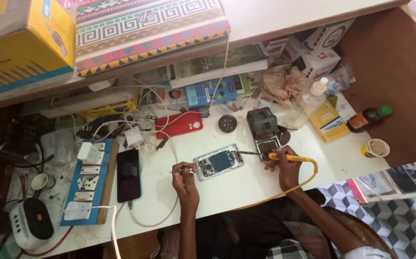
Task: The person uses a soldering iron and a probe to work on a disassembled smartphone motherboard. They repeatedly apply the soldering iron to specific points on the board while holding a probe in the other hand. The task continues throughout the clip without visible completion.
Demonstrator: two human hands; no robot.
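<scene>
An opened phone [218, 162] lies on the white table [227, 189] with its circuit board showing. My left hand [185, 175] grips thin metal tweezers [181, 170] just left of the phone. My right hand [283, 165] holds a yellow-handled soldering iron [284, 157]. Its metal tip reaches left to the phone's right end. The iron's yellow cable [284, 192] loops down toward the table's front edge.
A grey soldering stand [262, 123] sits behind the phone. A black phone [128, 174] and a blue socket board [89, 180] lie to the left, a red phone case [179, 124] behind. A white bottle [313, 96], boxes and a paper cup [376, 148] stand at right.
</scene>
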